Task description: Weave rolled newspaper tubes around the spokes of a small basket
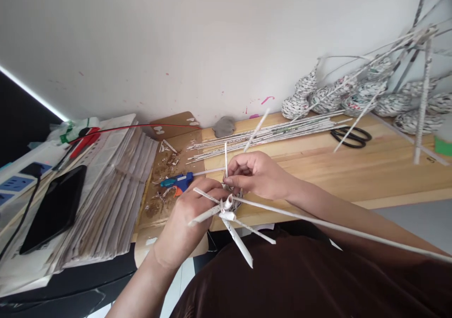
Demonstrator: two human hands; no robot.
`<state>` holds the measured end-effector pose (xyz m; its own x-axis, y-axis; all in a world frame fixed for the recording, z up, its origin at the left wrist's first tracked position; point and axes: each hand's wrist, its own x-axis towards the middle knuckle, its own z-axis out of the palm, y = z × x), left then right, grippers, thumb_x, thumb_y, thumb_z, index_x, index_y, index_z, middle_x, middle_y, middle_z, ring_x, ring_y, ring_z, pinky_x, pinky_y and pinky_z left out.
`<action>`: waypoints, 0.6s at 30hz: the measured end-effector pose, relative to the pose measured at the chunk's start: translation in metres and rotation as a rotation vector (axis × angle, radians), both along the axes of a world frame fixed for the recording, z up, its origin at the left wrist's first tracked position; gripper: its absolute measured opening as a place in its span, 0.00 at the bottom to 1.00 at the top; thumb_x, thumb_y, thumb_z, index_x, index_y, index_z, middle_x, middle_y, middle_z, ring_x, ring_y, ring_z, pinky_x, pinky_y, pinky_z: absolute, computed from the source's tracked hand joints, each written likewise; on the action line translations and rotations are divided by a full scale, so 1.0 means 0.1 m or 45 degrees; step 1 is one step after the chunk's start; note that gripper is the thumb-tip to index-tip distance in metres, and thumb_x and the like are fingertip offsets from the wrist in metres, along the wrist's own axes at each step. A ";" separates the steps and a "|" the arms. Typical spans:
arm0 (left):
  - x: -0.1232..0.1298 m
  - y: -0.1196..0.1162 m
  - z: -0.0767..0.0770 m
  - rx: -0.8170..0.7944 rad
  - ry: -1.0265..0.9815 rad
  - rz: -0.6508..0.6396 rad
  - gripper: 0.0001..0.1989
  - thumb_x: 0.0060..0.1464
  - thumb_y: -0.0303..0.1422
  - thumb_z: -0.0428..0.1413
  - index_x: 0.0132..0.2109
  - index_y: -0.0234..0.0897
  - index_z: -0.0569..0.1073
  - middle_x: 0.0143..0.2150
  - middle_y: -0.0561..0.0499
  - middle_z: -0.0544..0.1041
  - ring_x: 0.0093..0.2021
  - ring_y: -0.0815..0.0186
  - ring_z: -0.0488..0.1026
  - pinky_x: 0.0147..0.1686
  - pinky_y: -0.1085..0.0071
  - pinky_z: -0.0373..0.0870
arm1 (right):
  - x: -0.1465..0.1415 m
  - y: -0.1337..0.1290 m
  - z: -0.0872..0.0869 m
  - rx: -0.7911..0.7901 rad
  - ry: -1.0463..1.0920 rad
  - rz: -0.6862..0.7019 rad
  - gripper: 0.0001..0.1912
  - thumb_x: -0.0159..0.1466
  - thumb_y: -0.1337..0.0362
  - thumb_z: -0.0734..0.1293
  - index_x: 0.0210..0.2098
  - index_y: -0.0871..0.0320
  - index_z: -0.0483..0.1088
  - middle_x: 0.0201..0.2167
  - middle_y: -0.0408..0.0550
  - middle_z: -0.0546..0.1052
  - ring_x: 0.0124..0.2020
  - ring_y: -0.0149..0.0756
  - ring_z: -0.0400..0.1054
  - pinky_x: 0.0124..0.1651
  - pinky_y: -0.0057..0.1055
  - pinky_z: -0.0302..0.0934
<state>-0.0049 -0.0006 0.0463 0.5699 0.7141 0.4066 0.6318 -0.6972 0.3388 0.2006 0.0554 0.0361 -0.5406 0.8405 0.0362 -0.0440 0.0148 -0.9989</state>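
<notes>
A small woven paper piece point(237, 204) with several rolled paper tubes sticking out is held near the table's front edge. My left hand point(196, 200) is closed round its left side, with tubes crossing over the fingers. My right hand point(252, 174) pinches at the upper side of the piece, thumb and forefinger together beside an upright thin tube point(226, 158). One long paper tube point(318, 220) runs from the piece to the lower right, over my right forearm. The fingers hide part of the woven body.
A blue glue gun point(181, 181) lies on stained cardboard, left of the hands. Beyond are thin paper rods point(275, 133), black scissors point(351, 137) and woven gourd shapes point(296, 106). Stacked paper point(109, 200) and a phone point(54, 209) are at left.
</notes>
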 end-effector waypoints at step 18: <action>0.01 0.01 -0.16 0.171 -0.220 0.282 0.06 0.55 0.25 0.63 0.39 0.39 0.75 0.34 0.55 0.80 0.31 0.70 0.77 0.33 0.74 0.72 | 0.03 -0.13 0.03 0.656 -0.130 -0.055 0.05 0.61 0.73 0.69 0.32 0.57 0.75 0.26 0.40 0.79 0.26 0.27 0.71 0.31 0.23 0.62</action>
